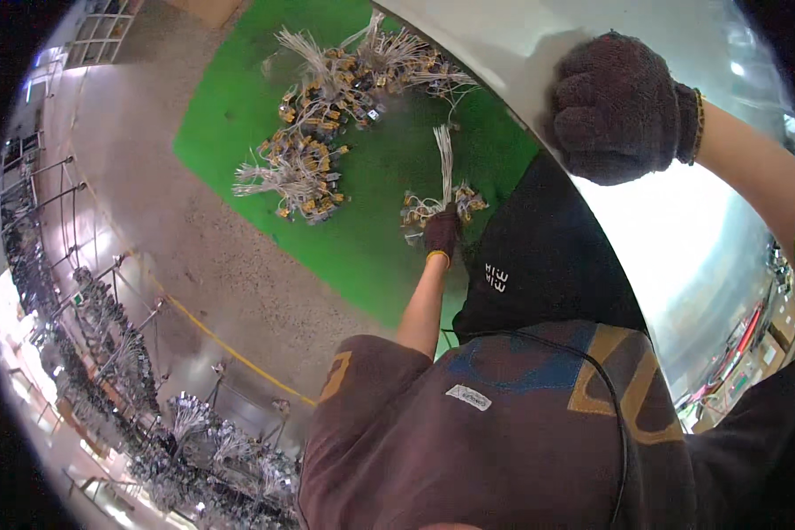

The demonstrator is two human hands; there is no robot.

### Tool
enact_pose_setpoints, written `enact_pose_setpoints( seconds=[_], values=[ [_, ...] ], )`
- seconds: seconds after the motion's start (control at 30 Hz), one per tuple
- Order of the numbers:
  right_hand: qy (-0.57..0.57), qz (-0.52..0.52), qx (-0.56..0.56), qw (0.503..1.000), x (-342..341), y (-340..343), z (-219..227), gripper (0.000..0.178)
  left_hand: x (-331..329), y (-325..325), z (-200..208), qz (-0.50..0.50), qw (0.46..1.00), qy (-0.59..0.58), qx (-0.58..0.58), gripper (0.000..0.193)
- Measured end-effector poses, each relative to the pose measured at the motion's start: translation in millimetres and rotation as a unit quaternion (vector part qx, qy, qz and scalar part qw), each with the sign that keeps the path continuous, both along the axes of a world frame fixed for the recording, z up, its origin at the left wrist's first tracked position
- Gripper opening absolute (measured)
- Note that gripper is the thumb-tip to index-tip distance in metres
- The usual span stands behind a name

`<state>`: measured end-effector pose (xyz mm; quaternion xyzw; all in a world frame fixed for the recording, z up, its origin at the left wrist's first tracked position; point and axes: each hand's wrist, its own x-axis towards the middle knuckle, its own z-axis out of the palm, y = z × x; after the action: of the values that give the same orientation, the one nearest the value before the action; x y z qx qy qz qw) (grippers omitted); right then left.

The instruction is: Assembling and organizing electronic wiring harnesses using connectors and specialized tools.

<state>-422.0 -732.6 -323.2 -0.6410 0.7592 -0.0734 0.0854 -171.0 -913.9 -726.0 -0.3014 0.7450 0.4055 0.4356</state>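
Observation:
My left hand (442,234), in a dark knit glove, reaches down to the green floor covering and is closed around a bundle of white cables (444,163). The cables stretch away from the fist, and yellow and metallic connectors (470,200) spread out on both sides of it. My right hand (617,110), in a matching glove, is a closed fist against the pale, smooth surface (503,53) at the upper right. Nothing shows in that fist.
Heaps of similar cable bundles (305,172) lie on the green covering (225,115) to the far left of my left hand. Grey floor with a yellow line (208,331) runs beyond. Racks hung with many cable bundles (185,442) stand at the left.

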Motion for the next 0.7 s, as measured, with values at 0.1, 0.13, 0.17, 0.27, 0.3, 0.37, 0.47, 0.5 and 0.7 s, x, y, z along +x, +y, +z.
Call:
enact_pose_setpoints(
  seconds=[0.1,0.13,0.17,0.27,0.3,0.37,0.47,0.5,0.7],
  values=[
    [0.008,0.002,0.007,1.0,12.4,6.1,3.8,0.027,51.4,-11.5,-63.9,-0.051,0.996,0.048,-0.05,0.07],
    [0.021,0.002,-0.011,1.0,19.9,-0.6,11.0,0.021,66.9,-21.6,-83.7,-0.145,0.98,0.067,-0.12,0.066],
    [0.034,0.038,-0.088,0.995,25.9,-26.8,30.1,0.017,143.3,-103.2,-130.4,-0.111,0.975,0.059,-0.184,0.066],
    [0.052,0.038,-0.081,0.995,33.1,-19.3,42.2,0.018,197.7,-125.6,-114.1,-0.196,0.784,0.502,-0.309,0.047],
    [0.06,0.024,-0.062,0.996,37.8,-2.3,43.5,0.018,178.5,-96.0,-79.0,-0.037,0.906,0.407,-0.112,0.046],
    [0.101,-0.067,0.012,0.993,55.5,39.6,60.4,0.021,148.5,-54.1,50.3,0.111,0.956,0.252,0.105,0.042],
    [0.082,-0.109,-0.028,0.99,84.1,50.2,94.8,0.021,181.1,-55.2,246.7,0.38,0.876,0.245,0.166,0.036],
    [0.087,-0.132,-0.011,0.987,93.3,50.7,109.3,0.021,209.9,-58.0,279.6,0.304,0.899,0.303,0.087,0.035],
    [0.075,-0.341,-0.19,0.918,166.3,170.1,157.7,0.025,287.0,44.0,627.4,0.341,0.814,0.404,0.239,0.049]
  ],
)
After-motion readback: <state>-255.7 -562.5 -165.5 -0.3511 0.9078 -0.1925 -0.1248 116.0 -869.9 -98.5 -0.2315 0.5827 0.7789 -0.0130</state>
